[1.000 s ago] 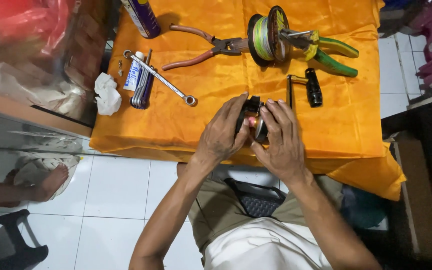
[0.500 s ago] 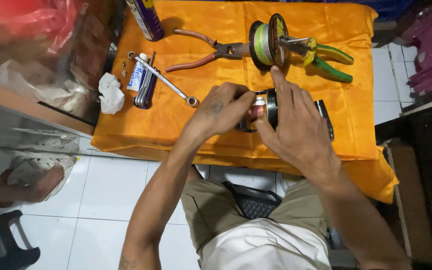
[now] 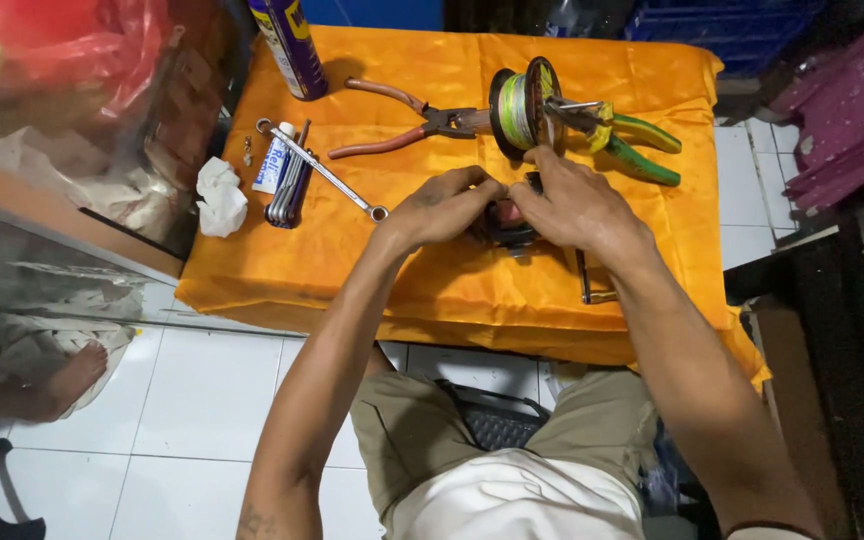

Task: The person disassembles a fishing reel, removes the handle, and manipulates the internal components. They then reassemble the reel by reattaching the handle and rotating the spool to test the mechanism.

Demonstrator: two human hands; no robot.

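Dark metal part (image 3: 508, 222) sits mid-desk (image 3: 252, 290), just near of the spool (image 3: 522, 105), pinched btwn both hands. Left hand (image 3: 444, 208) fingers clamp it from the left, right hand (image 3: 572, 200) fingers from the right & above. Both equally close; its long axis is hidden.

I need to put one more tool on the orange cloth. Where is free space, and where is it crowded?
Free: the near left corner of the orange cloth, below the wrench and crumpled tissue. Crowded: the far edge with the red-handled pliers, line spool and green pliers.
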